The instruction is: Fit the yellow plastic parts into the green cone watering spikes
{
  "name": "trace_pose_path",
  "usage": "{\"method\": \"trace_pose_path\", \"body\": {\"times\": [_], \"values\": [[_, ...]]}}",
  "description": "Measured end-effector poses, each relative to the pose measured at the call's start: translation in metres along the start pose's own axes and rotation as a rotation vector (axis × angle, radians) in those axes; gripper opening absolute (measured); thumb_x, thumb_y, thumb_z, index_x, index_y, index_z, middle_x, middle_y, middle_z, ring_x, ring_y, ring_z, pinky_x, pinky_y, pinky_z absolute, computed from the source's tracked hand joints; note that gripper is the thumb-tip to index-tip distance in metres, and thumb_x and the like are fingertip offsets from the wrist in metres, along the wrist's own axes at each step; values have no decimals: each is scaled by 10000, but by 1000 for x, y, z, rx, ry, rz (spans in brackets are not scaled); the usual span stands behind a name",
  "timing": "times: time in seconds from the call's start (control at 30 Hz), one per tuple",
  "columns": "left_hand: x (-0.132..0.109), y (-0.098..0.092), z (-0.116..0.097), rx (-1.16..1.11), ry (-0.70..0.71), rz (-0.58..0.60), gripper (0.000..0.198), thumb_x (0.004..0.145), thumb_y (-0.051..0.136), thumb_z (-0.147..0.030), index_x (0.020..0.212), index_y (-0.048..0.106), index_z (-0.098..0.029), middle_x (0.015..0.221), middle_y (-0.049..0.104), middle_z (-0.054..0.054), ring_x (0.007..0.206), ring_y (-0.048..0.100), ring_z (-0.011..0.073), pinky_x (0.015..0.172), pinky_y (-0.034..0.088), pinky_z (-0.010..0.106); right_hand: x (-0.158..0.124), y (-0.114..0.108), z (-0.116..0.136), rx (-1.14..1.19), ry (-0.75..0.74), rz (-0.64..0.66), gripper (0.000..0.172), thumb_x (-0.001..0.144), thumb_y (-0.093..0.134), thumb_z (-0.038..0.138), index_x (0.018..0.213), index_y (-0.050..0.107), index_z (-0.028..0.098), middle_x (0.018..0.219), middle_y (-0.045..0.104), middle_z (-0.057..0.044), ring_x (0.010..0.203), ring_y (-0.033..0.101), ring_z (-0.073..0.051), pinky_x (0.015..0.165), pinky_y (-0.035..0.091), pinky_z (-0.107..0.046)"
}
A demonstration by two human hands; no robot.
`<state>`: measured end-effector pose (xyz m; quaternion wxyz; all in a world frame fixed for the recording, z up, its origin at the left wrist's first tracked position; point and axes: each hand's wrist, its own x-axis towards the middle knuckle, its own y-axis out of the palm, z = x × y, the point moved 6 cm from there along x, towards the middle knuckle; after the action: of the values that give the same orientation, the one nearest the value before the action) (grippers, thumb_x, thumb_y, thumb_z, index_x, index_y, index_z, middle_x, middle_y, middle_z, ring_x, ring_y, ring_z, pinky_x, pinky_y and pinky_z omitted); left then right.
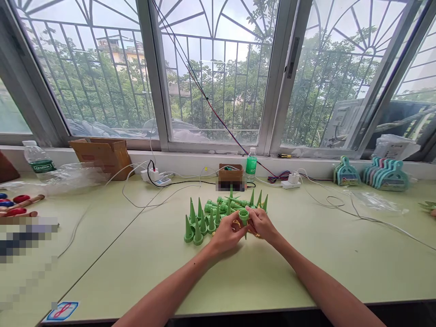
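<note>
Both of my hands meet over the middle of the pale green table [259,272]. My left hand [226,235] and my right hand [260,224] are closed together on one green cone-shaped plastic spike [244,217], its open round end facing me. Something small and yellow-orange shows under my fingers; I cannot make it out. Right behind and left of my hands stands a cluster of green spikes [199,223], several upright on their wide ends and several lying in a pile [227,204].
Along the window sill sit a cardboard box [102,154], a small brown box [230,174], a green bottle [251,165], a water bottle [38,161], power strips with white and black cables [160,180], and teal plastic pieces [386,173]. Red and blue toys [18,205] lie far left.
</note>
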<state>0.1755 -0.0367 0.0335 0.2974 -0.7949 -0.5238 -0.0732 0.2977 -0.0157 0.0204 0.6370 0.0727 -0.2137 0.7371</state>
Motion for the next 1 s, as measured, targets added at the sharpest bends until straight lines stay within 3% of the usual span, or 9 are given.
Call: {"method": "trace_pose_path", "body": {"times": [0.2, 0.5, 1.0], "values": [[0, 2, -1, 4, 30, 27, 106, 858, 562, -248, 867, 592, -148, 733, 545, 0, 596, 452, 92, 536, 363, 208, -1, 1, 3, -16, -8, 26, 689, 959, 392, 548, 360, 387, 208, 305, 386, 17, 305, 359, -95, 378, 322, -234], [0, 1, -4, 115, 93, -28, 83, 848, 523, -158, 808, 595, -153, 844, 488, 12, 617, 439, 80, 526, 380, 202, -2, 4, 2, 31, -14, 65, 634, 957, 407, 506, 397, 394, 210, 308, 384, 32, 278, 332, -87, 346, 286, -229], [2, -4, -2, 136, 57, -162, 67, 850, 523, -185, 845, 589, -175, 858, 478, 6, 600, 442, 86, 526, 380, 219, 1, 4, 1, 88, -22, 23, 648, 942, 429, 600, 430, 399, 204, 322, 405, 24, 288, 361, -85, 338, 267, -225]]}}
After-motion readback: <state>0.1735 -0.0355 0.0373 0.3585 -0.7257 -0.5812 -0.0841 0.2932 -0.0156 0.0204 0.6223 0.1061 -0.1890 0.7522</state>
